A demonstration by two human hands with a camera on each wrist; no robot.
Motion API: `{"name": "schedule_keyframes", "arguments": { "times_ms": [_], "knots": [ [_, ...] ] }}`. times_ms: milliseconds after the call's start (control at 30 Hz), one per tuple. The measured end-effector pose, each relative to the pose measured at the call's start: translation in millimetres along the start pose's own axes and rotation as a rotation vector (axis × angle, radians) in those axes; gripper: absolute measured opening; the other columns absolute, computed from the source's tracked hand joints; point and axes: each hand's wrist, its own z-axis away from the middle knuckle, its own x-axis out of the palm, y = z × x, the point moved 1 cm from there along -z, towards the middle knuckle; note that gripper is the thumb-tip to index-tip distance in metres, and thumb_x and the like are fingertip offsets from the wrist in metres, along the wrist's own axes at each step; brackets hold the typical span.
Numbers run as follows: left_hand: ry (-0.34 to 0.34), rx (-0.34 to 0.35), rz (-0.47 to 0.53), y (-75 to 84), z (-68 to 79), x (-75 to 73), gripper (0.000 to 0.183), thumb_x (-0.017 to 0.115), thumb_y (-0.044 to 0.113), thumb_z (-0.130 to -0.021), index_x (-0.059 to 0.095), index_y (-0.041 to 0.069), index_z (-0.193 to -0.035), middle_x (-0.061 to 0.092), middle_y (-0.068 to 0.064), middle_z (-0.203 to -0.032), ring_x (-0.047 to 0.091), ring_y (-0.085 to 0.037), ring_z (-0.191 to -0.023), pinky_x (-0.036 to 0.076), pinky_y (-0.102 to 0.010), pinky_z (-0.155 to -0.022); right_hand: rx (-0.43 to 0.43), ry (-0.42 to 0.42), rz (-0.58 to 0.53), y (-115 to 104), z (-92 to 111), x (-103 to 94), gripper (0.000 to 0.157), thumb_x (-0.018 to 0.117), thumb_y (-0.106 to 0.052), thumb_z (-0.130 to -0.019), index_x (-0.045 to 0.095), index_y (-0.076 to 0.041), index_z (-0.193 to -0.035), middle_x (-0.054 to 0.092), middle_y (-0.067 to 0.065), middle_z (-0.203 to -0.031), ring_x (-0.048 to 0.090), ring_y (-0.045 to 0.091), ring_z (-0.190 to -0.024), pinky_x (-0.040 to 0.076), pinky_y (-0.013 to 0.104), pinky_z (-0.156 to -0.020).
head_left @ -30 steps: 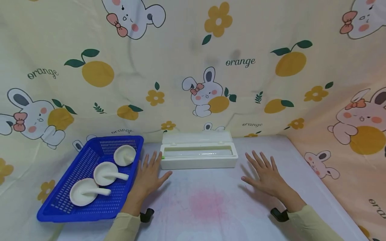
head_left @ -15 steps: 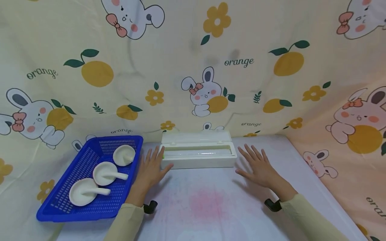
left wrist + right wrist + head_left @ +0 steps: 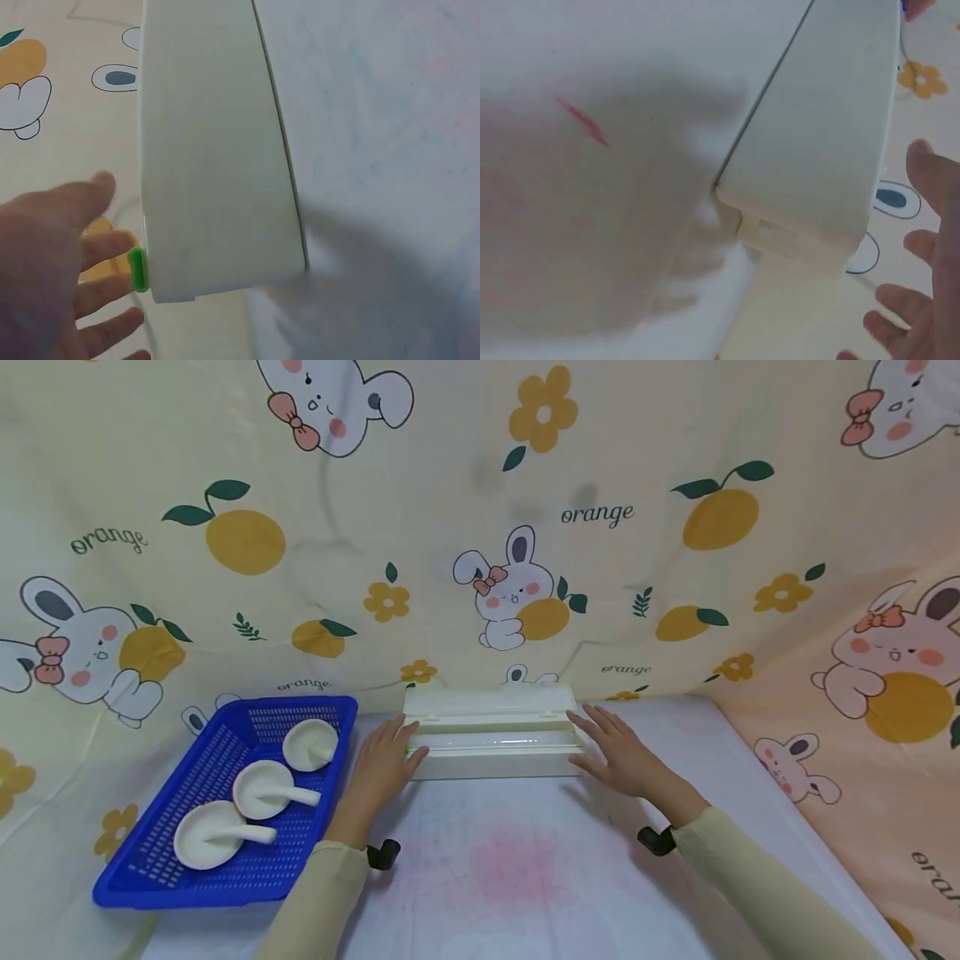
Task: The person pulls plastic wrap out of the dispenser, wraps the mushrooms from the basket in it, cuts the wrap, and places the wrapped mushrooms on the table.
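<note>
A long white cling film dispenser (image 3: 495, 767) stands at the back of the table, its lid (image 3: 487, 700) tipped back. Inside lies a shiny, clear-looking roll (image 3: 495, 741). My left hand (image 3: 380, 762) is at the dispenser's left end, fingers spread and bent a little. In the left wrist view, those fingers come close to a small green tab (image 3: 138, 270) on the dispenser's edge; contact is unclear. My right hand (image 3: 618, 756) is at the right end with fingers apart. The right wrist view shows a gap between its fingers (image 3: 902, 301) and the dispenser.
On the left, a blue plastic basket (image 3: 187, 897) holds three white soup spoons (image 3: 206, 847) with round bowls and thick handles. A printed cloth (image 3: 450, 485) hangs behind the table and along the right side. The white tabletop (image 3: 517, 868) has a pink stain.
Both hands have moved forward and inward to the two ends of the dispenser. The right hand has travelled further left. The dispenser, basket and spoons stay put.
</note>
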Motion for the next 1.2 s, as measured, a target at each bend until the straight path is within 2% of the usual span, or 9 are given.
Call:
{"name": "schedule_keyframes", "arguments": {
  "times_ms": [67, 167, 300, 400, 567, 867, 1200],
  "knots": [
    [0.023, 0.005, 0.006, 0.1, -2.6, 0.4, 0.052, 0.063, 0.035, -0.110, 0.057, 0.005, -0.152, 0.047, -0.023, -0.163, 0.042, -0.045, -0.151, 0.034, -0.063, -0.123, -0.004, 0.004, -0.019, -1, -5, 0.5, 0.077, 0.070, -0.043, -0.105, 0.034, -0.022, -0.169, 0.021, 0.017, -0.177, 0.023, 0.045, -0.160, 0.027, 0.071, -0.123],
    [0.047, -0.003, 0.015, -0.4, -5.7, 1.9, 0.042, 0.066, 0.030, -0.109, 0.066, 0.008, -0.144, 0.058, -0.018, -0.153, 0.053, -0.041, -0.142, 0.044, -0.061, -0.115, -0.046, 0.033, -0.036, -3, -13, 2.1, 0.066, 0.071, -0.034, -0.106, 0.044, -0.017, -0.164, 0.035, 0.019, -0.171, 0.034, 0.044, -0.155, 0.037, 0.069, -0.119],
    [0.070, -0.032, 0.049, 1.0, -8.2, 2.6, 0.030, 0.069, 0.026, -0.107, 0.074, 0.012, -0.134, 0.065, -0.012, -0.143, 0.059, -0.036, -0.134, 0.053, -0.057, -0.106, -0.170, 0.106, -0.023, -3, -21, 5.7, 0.047, 0.074, -0.015, -0.103, 0.061, -0.006, -0.148, 0.058, 0.021, -0.150, 0.053, 0.042, -0.139, 0.047, 0.061, -0.113],
    [0.097, -0.041, 0.064, 3.5, -9.5, 1.9, 0.023, 0.071, 0.023, -0.106, 0.078, 0.015, -0.126, 0.068, -0.010, -0.137, 0.061, -0.034, -0.128, 0.058, -0.056, -0.096, -0.224, 0.148, 0.009, -3, -26, 8.3, 0.037, 0.074, -0.006, -0.101, 0.067, -0.003, -0.138, 0.066, 0.018, -0.135, 0.061, 0.039, -0.126, 0.054, 0.055, -0.105],
    [0.122, -0.046, 0.040, 5.8, -11.5, 2.0, 0.016, 0.072, 0.021, -0.105, 0.081, 0.015, -0.118, 0.072, -0.009, -0.125, 0.064, -0.034, -0.120, 0.061, -0.055, -0.085, -0.194, 0.144, 0.047, -5, -32, 9.1, 0.033, 0.076, -0.005, -0.099, 0.071, -0.005, -0.132, 0.070, 0.016, -0.128, 0.066, 0.035, -0.116, 0.057, 0.052, -0.097],
    [0.126, -0.067, 0.042, 8.0, -15.8, 3.0, 0.012, 0.076, 0.019, -0.102, 0.081, 0.013, -0.111, 0.074, -0.010, -0.120, 0.065, -0.036, -0.118, 0.061, -0.057, -0.083, -0.101, 0.111, 0.098, -10, -40, 5.8, 0.030, 0.084, -0.013, -0.095, 0.079, -0.017, -0.124, 0.071, 0.008, -0.125, 0.067, 0.030, -0.115, 0.060, 0.049, -0.093],
    [0.138, -0.094, 0.019, 7.4, -18.3, 4.4, 0.009, 0.076, 0.021, -0.102, 0.081, 0.016, -0.107, 0.075, -0.005, -0.112, 0.066, -0.033, -0.115, 0.061, -0.055, -0.082, -0.126, 0.173, 0.079, -12, -44, 11.7, 0.016, 0.088, -0.014, -0.091, 0.086, -0.018, -0.107, 0.070, 0.004, -0.111, 0.066, 0.025, -0.100, 0.059, 0.042, -0.081]
  ]
}}
